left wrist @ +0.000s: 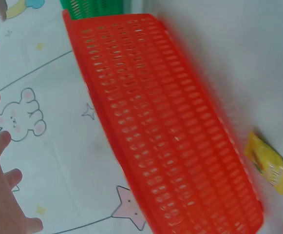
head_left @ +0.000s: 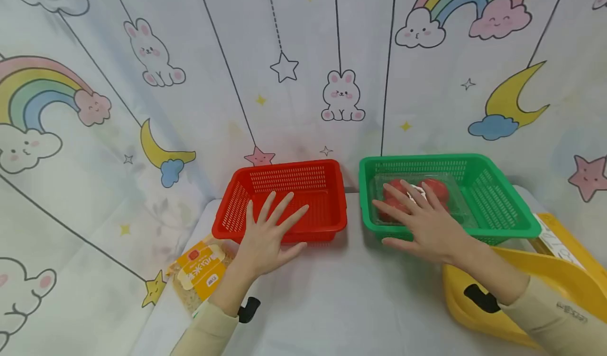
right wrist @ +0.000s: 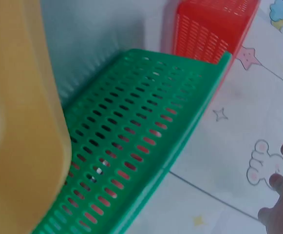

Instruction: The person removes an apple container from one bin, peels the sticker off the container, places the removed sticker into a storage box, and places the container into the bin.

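My left hand (head_left: 266, 240) is spread with straight fingers in front of the red basket (head_left: 338, 198), overlapping its near rim in the head view. Only the bottom and walls show inside that basket. My right hand (head_left: 429, 224), also spread, hovers over the near side of the green basket (head_left: 498, 198). In the green basket lies a clear plastic box of round red fruits (head_left: 435, 188), partly hidden behind the fingers. Neither hand holds anything. In the left wrist view the fingers (left wrist: 5, 195) are splayed beside the red basket; the right wrist view shows fingertips (right wrist: 280, 183) at its edge.
A yellow-labelled food packet (head_left: 201, 272) lies left of the left forearm. Under the right forearm stands a yellow tray (head_left: 467, 308), with a yellow and white package (head_left: 559, 240) behind it. A patterned curtain (head_left: 303, 129) hangs behind the baskets, and white cloth (head_left: 351, 303) covers the table.
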The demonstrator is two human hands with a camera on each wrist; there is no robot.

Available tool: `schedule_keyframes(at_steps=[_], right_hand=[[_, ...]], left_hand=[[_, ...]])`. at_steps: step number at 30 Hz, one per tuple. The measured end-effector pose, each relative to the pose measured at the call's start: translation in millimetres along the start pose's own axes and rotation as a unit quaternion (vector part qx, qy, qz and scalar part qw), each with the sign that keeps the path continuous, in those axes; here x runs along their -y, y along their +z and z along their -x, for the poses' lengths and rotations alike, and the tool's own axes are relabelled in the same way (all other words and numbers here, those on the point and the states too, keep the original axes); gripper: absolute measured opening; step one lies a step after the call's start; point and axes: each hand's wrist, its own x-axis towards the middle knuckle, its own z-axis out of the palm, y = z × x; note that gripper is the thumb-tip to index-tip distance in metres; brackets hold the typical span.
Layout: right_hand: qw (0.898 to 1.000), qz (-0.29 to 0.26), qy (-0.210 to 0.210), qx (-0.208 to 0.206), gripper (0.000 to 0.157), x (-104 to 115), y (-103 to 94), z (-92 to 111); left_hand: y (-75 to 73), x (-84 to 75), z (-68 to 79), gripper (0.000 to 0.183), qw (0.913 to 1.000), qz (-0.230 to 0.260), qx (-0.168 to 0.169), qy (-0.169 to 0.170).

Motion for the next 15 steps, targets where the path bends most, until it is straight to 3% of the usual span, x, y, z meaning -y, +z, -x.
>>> schedule_keyframes(at_steps=[6,15], right_hand=[[1.0,-0.01,0.02,-0.013,0.077,-13,-14.4,-2],[0.996,-0.027,0.084,-0.008,0.076,-33,-28.4,8]], left_hand=[[1.6,-9.1,-23.4,0.074,0.9997,0.024,-0.009,0.006],[25.2,-31.0,-51.3,0.073,0.997,0.074,-0.021,0.01]])
